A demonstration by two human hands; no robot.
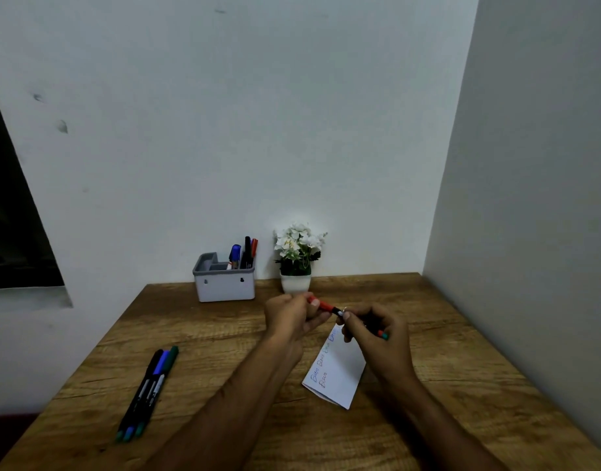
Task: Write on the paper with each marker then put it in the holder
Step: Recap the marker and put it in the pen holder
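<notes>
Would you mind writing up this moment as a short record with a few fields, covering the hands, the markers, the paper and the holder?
left hand: grips the red cap end of the marker
right hand: grips the dark barrel of the same marker
red marker: held above the desk between both hands; whether the cap is on cannot be told
paper: lies flat on the desk, with blue and red writing along its left edge
holder: grey, at the wall, with several markers upright in it
loose markers: three lying together on the desk, left
plant pot: beside the holder
</notes>
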